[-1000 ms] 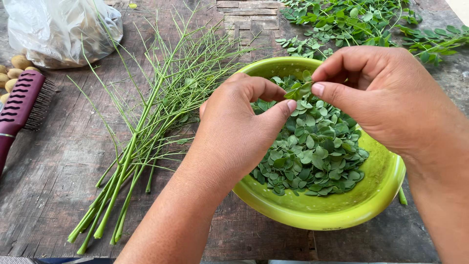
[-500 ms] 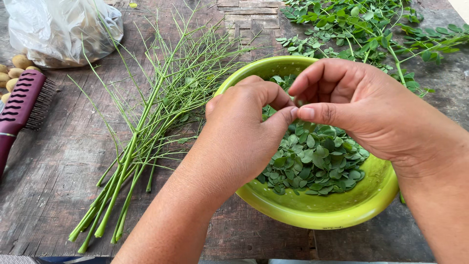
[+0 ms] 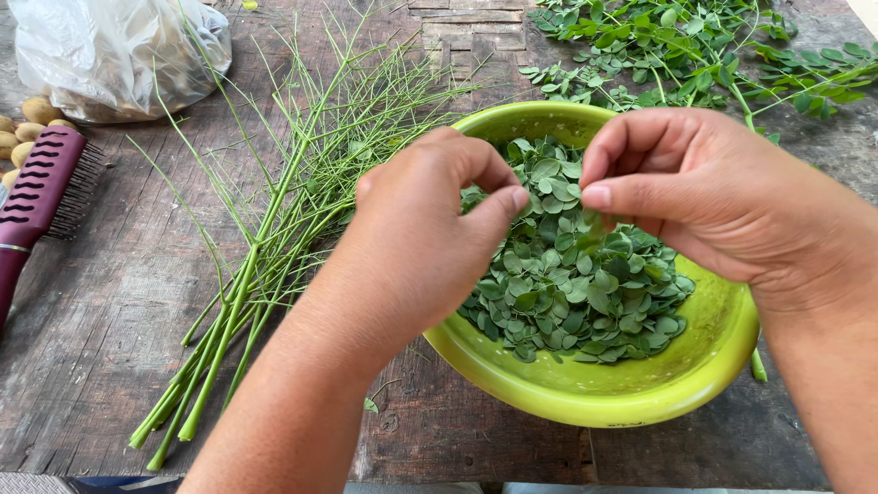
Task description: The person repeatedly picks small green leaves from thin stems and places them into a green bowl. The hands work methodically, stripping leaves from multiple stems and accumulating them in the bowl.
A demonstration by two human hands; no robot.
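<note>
Leaves [image 3: 576, 284] heaped in green bowl [image 3: 713, 366], below both hands' grip.

Lighting is bright, even daylight, diffuse and without a hard directional source. Shadows are soft: a faint dark band lies on the desk [image 3: 91, 320] under the near rim of the bowl [image 3: 640, 402], and the left hand [image 3: 430, 229] casts a mild shadow on the leaves [image 3: 585, 293] beneath it. The plastic bag [image 3: 119, 55] at far left shows pale sheen but no blown glare. The far right corner is overexposed to near white. Focus is sharp across the scene; wood grain and leaf edges are crisp. The right hand [image 3: 713, 201] shows no motion blur. Slight wide-angle stretching appears toward the edges.
</note>
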